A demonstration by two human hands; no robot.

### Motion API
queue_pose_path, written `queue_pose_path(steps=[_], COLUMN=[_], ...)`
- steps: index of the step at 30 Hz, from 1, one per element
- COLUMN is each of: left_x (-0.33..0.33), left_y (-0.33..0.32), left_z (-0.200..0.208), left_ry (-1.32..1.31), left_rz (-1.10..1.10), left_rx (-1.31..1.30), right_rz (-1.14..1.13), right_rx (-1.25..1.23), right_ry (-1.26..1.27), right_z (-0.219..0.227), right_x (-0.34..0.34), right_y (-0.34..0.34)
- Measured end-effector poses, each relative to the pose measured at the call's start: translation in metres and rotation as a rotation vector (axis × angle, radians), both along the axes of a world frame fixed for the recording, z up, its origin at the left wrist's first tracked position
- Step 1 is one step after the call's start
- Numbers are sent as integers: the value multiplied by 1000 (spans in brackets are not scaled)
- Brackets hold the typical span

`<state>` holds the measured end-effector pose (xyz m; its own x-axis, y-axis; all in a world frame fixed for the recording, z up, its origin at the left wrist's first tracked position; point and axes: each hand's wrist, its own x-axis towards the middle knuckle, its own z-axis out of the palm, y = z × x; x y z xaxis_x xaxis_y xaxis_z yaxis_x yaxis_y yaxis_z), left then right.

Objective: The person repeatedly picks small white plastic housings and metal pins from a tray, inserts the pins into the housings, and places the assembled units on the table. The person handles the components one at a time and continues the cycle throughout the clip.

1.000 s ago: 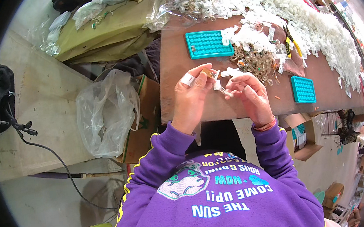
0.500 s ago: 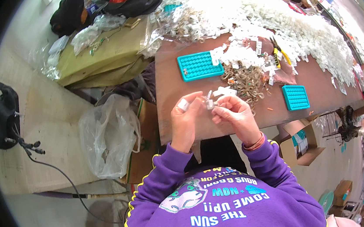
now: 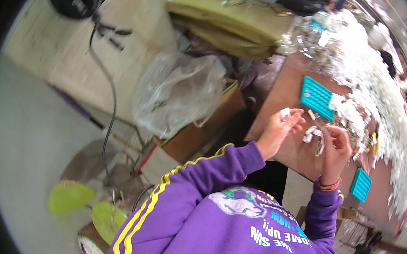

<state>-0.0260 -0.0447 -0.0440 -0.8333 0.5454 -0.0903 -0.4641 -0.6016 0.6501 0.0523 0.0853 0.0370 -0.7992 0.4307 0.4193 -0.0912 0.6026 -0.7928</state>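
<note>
My left hand (image 3: pixel 281 128) is raised over the near left edge of the brown table (image 3: pixel 272 101). Its fingers are stretched and apart, and a white patch (image 3: pixel 285 114) shows on one of them. To its right, my right hand (image 3: pixel 336 146) has its fingertips pinched together. What they grip is blurred and partly hidden. A thin pale piece (image 3: pixel 319 147) lies close beside the right thumb; whether it is held I cannot tell. Small white plastic pieces (image 3: pixel 308 135) lie between the hands. Beyond them a teal tray with rows of pockets (image 3: pixel 315 96) rests on the table.
A long heap of white pieces (image 3: pixel 394 123) covers the table's far side. Beside it lie yellow-handled pliers (image 3: pixel 372 144) and a second teal tray (image 3: pixel 361 185). A clear plastic bag (image 3: pixel 175 90) hangs over a cardboard box (image 3: pixel 204 134) at left. A black cable (image 3: pixel 106 87) drops from the pale bench (image 3: pixel 140 30).
The view has swung left, so the table now sits at the right. My hands have drawn apart from the small white piece they were both at.
</note>
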Motion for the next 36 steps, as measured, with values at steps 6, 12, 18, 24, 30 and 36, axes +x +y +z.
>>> queue_pose_path(steps=[6, 12, 18, 24, 30, 36], left_x=[0, 5, -1, -3, -5, -1], left_y=[11, 13, 9, -1, -4, -6], left_z=[-24, -29, -10, -12, -8, -8], left_ry=[37, 198, 170, 21, 32, 51], left_rz=[104, 239, 179, -44, -32, -27], left_rx=[129, 180, 30, 77, 79, 62], right_rz=[545, 861, 602, -95, -137, -214], right_rx=[139, 418, 359, 51, 494, 551], right_ry=[-218, -143, 99, -65, -269, -396], right_z=[37, 24, 50, 46, -20, -54], right_x=[-69, -156, -152, -22, 43, 41], right_y=[-57, -168, -107, 30, 42, 28])
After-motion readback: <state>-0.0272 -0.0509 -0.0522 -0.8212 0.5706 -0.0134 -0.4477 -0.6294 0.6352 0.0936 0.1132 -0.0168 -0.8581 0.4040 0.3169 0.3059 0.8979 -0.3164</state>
